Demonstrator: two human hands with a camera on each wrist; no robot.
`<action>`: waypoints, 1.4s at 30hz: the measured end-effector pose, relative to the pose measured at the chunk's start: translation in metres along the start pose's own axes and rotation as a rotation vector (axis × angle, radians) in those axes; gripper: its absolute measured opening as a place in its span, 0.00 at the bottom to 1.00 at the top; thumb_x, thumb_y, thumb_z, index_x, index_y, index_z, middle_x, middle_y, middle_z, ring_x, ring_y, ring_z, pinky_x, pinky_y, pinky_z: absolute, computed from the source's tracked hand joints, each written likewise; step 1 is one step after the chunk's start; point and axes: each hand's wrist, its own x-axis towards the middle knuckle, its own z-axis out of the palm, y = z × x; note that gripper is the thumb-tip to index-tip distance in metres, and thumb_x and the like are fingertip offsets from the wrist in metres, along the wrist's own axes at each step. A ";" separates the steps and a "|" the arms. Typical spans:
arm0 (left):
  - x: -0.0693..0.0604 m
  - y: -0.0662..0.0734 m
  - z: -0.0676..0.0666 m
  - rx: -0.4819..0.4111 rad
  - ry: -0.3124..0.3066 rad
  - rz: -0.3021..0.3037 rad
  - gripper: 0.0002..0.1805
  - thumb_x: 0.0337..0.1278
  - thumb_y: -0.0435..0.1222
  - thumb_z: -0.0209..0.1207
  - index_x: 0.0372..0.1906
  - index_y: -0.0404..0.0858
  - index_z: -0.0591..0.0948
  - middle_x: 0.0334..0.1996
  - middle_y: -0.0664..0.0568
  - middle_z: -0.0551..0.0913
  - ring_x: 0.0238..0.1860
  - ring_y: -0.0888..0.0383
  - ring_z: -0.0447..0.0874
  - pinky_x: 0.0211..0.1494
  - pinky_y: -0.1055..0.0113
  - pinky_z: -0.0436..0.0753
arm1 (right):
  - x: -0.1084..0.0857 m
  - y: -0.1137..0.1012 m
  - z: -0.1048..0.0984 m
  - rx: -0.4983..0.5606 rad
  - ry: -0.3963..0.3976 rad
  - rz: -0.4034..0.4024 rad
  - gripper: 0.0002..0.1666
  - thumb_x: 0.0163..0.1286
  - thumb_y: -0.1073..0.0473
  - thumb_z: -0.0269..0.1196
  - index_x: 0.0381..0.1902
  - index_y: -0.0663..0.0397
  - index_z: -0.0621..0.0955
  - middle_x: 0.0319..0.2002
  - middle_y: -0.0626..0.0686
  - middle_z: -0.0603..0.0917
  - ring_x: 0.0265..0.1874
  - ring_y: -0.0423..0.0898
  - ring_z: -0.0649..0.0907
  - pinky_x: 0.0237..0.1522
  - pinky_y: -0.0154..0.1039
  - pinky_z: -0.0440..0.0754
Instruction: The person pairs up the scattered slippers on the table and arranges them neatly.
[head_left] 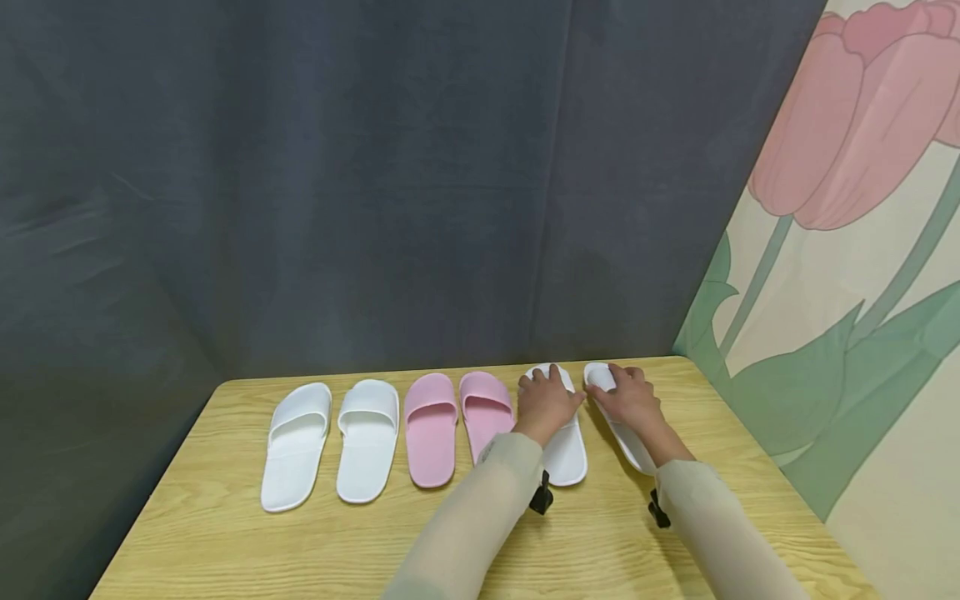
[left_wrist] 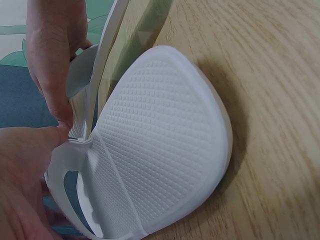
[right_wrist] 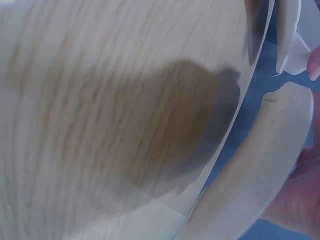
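Observation:
At the right end of a row of slippers, my left hand [head_left: 546, 404] grips a white slipper [head_left: 566, 458] over its strap, thumb on the right side. In the left wrist view this slipper [left_wrist: 165, 125] shows its dotted insole, its heel close to the table. My right hand [head_left: 630, 400] holds the other white slipper [head_left: 630, 446] by its toe part. That slipper [right_wrist: 255, 165] is tipped up off the wood in the right wrist view, a shadow beneath it. Both thumbs come close together between the slippers; some fingers are hidden.
Left of my hands lie two pink slippers [head_left: 431, 442], then a white slipper [head_left: 366, 458] and another white slipper [head_left: 292, 467], toes away from me. The wooden table [head_left: 300, 558] ends at a dark curtain [head_left: 375, 208]. A tulip-painted wall [head_left: 825, 333] borders the right.

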 end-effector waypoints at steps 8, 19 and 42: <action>0.004 -0.002 0.003 0.005 -0.012 -0.002 0.46 0.63 0.67 0.54 0.77 0.45 0.65 0.67 0.42 0.72 0.66 0.42 0.70 0.67 0.54 0.73 | -0.001 -0.005 0.001 0.000 -0.003 -0.012 0.47 0.74 0.38 0.55 0.76 0.64 0.59 0.71 0.76 0.57 0.67 0.78 0.61 0.62 0.75 0.63; 0.004 -0.006 0.003 0.010 0.012 0.005 0.46 0.63 0.68 0.54 0.77 0.44 0.66 0.65 0.41 0.74 0.65 0.41 0.72 0.66 0.54 0.74 | 0.001 -0.006 0.004 -0.001 -0.004 -0.014 0.46 0.74 0.38 0.55 0.76 0.64 0.60 0.70 0.76 0.58 0.67 0.78 0.62 0.61 0.76 0.63; 0.006 -0.008 0.005 0.034 -0.073 -0.042 0.45 0.66 0.70 0.46 0.77 0.45 0.65 0.68 0.42 0.71 0.64 0.39 0.72 0.64 0.51 0.74 | 0.003 -0.009 0.014 -0.048 -0.104 -0.025 0.45 0.75 0.41 0.55 0.76 0.68 0.60 0.71 0.78 0.57 0.67 0.80 0.62 0.61 0.74 0.66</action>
